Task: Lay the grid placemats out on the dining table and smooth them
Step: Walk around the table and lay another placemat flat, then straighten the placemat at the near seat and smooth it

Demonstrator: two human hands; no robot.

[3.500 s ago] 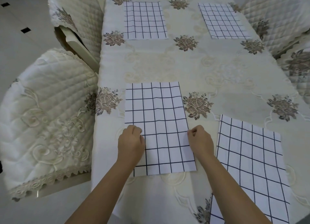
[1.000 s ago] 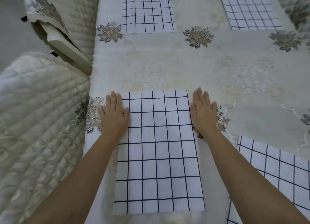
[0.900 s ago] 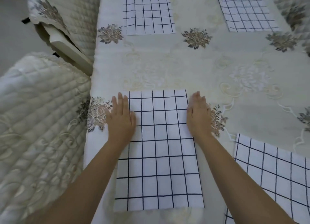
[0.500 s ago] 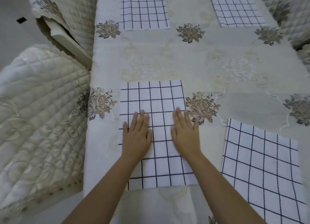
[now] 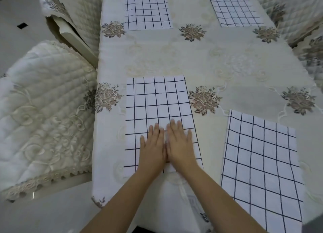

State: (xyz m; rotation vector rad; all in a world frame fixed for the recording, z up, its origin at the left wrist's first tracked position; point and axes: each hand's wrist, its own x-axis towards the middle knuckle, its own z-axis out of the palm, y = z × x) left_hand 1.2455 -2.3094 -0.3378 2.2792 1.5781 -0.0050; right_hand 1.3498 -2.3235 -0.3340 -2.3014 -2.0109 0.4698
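Observation:
Several white placemats with a dark grid lie on the dining table (image 5: 218,67), which wears a cream flowered cloth. The near-left placemat (image 5: 157,100) lies flat in front of me. My left hand (image 5: 153,147) and my right hand (image 5: 180,143) press flat on its near half, side by side and touching, fingers straight and pointing away from me. A second placemat (image 5: 260,163) lies at the near right, slightly askew. Two more lie at the far end, the far-left placemat (image 5: 147,9) and the far-right placemat (image 5: 234,7).
A quilted cream chair (image 5: 43,107) stands close to the table's left side, with another chair (image 5: 76,11) behind it. More quilted chairs (image 5: 300,14) crowd the right side. The table's near edge (image 5: 157,206) drops off just below my wrists.
My hands slid from the placemat's far corners back along it toward me and came together at the middle of its near half. The view pulled back a little.

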